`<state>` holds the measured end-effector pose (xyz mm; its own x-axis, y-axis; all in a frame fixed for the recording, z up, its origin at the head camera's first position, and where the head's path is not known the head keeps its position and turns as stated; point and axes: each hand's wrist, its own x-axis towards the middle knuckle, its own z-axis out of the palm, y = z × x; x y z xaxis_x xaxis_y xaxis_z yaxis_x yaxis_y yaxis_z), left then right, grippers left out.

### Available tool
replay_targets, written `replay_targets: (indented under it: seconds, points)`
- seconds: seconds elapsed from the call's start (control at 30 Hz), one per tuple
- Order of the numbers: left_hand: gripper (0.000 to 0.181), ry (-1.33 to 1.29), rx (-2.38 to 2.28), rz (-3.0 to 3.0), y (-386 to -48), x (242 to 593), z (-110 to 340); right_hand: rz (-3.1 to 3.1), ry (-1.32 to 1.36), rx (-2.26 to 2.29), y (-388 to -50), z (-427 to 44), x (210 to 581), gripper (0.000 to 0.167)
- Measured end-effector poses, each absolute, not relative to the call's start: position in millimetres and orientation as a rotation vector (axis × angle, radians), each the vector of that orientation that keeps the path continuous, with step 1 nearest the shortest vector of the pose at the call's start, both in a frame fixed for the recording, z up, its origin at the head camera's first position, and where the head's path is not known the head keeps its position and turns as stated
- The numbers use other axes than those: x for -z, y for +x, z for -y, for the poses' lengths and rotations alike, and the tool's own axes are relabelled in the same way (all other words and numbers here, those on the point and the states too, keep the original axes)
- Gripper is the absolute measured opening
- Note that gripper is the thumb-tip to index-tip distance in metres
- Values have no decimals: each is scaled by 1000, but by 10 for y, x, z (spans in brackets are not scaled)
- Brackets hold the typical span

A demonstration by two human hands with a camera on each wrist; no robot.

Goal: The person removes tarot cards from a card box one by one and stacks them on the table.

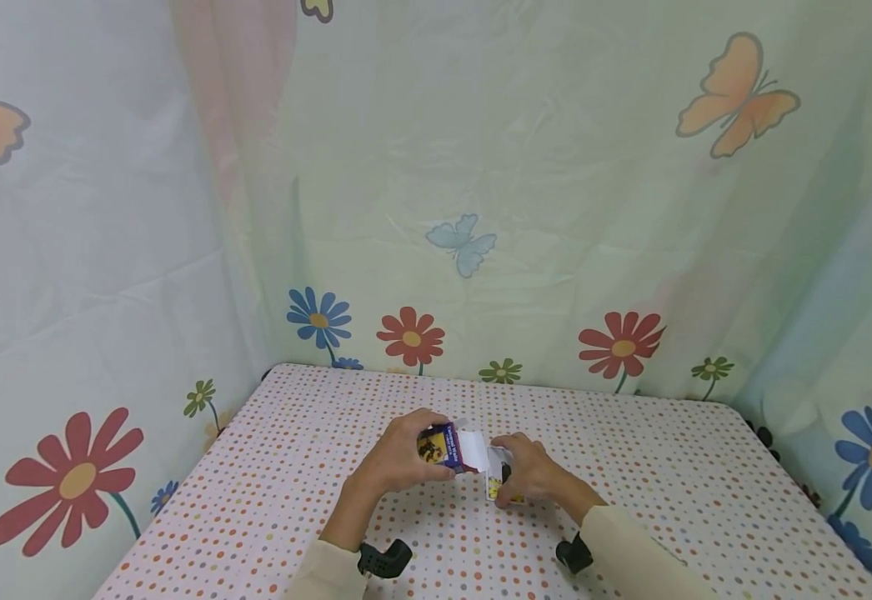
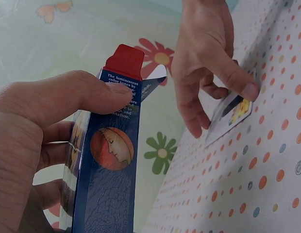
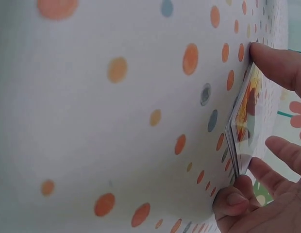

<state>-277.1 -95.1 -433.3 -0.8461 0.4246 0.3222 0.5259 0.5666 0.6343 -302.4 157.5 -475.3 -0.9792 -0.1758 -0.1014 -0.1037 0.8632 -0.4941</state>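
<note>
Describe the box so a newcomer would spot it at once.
Find the dotted table, then the left hand above it. That hand grips the box, which points towards the right hand. Unlike the white-edged cards the right hand holds, it shows dark blue, a red flap and a moon face.

Box (image 2: pixel 110 194): thin cardbd., glossy o/s; crackle on side, print or texture n/k. Flap (image 1: pixel 473 450): matt paper. Cards (image 3: pixel 246 121): smooth, glossy paper. From where I stand, curtain (image 1: pixel 548 175): creased sheet, sl. sheen; tablecloth (image 1: pixel 631 454): smooth; sleeve (image 1: pixel 634 550): matt cloth; wrist unit (image 1: pixel 387 559): plastic, approx. matt.
</note>
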Motion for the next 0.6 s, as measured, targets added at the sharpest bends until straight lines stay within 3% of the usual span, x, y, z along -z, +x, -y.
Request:
replay_targets:
  seconds: [0.6]
  points:
    - [67,-805,1148,2668,-2756,4326,948,-2878,-177,714,-2989,-1539,4666,100]
